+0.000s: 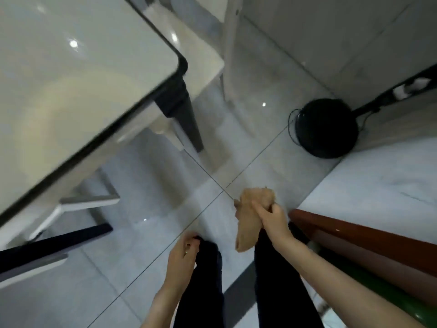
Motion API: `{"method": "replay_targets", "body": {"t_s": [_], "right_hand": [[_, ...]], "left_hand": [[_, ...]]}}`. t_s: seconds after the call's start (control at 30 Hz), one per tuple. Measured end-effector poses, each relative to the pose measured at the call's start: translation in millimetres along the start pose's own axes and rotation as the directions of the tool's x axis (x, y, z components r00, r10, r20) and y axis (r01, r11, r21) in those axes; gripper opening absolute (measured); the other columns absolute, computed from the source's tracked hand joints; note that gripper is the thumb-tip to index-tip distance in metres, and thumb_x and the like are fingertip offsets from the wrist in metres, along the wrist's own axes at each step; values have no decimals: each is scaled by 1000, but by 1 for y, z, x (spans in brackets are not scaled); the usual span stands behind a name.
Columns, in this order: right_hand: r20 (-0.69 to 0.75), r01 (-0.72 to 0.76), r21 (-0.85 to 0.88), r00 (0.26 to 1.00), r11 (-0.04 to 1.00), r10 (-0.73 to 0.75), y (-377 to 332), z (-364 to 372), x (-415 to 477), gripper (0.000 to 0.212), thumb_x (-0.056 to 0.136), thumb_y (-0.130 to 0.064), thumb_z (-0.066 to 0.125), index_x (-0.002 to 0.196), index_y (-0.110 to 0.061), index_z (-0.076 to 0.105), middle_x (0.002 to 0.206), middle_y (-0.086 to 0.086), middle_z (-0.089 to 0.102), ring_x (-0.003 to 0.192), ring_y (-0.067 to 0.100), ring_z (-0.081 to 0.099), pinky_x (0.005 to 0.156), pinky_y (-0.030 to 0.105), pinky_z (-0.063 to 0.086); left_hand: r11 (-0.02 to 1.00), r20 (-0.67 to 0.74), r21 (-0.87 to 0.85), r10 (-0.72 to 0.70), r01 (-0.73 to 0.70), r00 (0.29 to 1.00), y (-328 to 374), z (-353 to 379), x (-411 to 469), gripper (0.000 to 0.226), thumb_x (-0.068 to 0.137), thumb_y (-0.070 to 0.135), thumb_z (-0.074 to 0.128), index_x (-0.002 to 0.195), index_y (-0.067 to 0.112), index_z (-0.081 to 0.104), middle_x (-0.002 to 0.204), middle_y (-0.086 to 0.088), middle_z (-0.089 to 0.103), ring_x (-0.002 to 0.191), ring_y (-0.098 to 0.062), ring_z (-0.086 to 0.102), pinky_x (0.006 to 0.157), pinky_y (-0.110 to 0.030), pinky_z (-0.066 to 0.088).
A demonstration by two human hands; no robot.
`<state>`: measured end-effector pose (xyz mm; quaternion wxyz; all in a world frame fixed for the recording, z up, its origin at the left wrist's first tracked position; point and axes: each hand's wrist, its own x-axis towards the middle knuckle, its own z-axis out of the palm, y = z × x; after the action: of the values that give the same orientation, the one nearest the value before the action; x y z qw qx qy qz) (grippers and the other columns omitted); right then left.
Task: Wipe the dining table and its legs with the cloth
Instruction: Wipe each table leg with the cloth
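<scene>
The dining table [71, 79] has a glossy pale top with a black rim and fills the upper left. One dark leg [189, 119] drops from its near right corner to the tiled floor. A crumpled tan cloth [250, 216] hangs in my right hand [272, 218], which is closed around it, low in the middle, well away from the table and its leg. My left hand [184, 254] rests on my left knee over dark trousers, fingers curled, holding nothing that I can make out.
White chairs [205, 65] stand tucked under the table's right side and another chair [78, 204] at the near side. A black round fan base [326, 129] sits on the floor at right. Red-brown and green boards [378, 254] lean at lower right.
</scene>
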<state>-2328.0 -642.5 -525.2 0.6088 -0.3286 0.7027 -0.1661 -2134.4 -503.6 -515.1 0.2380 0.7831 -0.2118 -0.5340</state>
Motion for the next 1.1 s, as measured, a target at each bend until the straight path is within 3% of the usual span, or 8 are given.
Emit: {"method": "replay_targets", "body": {"t_s": [0.23,0.33,0.43,0.57,0.73,0.87,0.97,1.1], "right_hand": [[97,270,-73,960,960,-263,-145,-40,-153,7,89,-14,67,92,-18,63,87,-6,66,79,1,60,61,3,47],[184,390,-127,913,912,-365,-180,-38,-183,5,90,-15,65,93,-17,62,87,-6,66,81,5,61,66,11,50],[286,433,-176,882,884,-375,-198,-36,-185,11,89,-17,67,98,-13,64,96,3,69,91,17,65,82,32,53],[411,464,-311,852,829,-323,-208,-32,-172,10,88,-20,68,96,-16,65,99,8,71,95,23,65,89,43,53],[593,528,-484,784,698,-182,-202,-16,-160,29,82,-36,73,101,-15,68,95,3,72,92,22,66,86,40,51],[717,610,-555,695,565,-46,-188,24,-190,16,88,-9,66,102,-2,64,93,14,67,85,22,62,83,34,44],[809,734,-556,586,389,50,-163,66,-217,22,86,-12,68,106,-4,67,103,15,70,99,29,64,89,37,49],[899,867,-437,427,238,97,-117,129,-267,28,87,-15,67,111,1,67,107,17,68,108,31,63,84,28,47]], "left_hand": [[980,-201,71,198,-187,959,119,-130,-147,16,93,11,53,96,25,61,91,-4,67,86,-20,65,81,-36,51],[973,-333,93,231,-212,914,123,-162,-182,17,93,16,53,108,16,61,97,-2,66,89,-18,63,82,-37,51],[982,-487,61,185,-178,854,103,-164,-205,16,91,20,55,106,22,60,96,3,64,89,-15,61,78,-34,48],[961,-624,-249,-63,-121,779,54,-123,-235,16,82,34,55,97,31,60,92,0,66,88,-17,62,80,-34,48],[793,-655,-602,-420,-97,629,-2,-31,-284,14,90,18,56,88,32,59,89,0,64,83,-19,61,76,-33,49],[589,-550,-804,-689,-78,471,-43,37,-337,18,89,13,56,84,30,60,81,2,65,72,-15,59,70,-28,46],[429,-444,-894,-807,-129,389,-78,86,-373,22,90,8,55,81,27,61,80,-2,66,75,-20,59,71,-32,45],[203,-283,-936,-920,-288,271,-114,135,-410,20,94,6,49,83,16,62,84,-14,65,72,-28,58,70,-34,43]]}}
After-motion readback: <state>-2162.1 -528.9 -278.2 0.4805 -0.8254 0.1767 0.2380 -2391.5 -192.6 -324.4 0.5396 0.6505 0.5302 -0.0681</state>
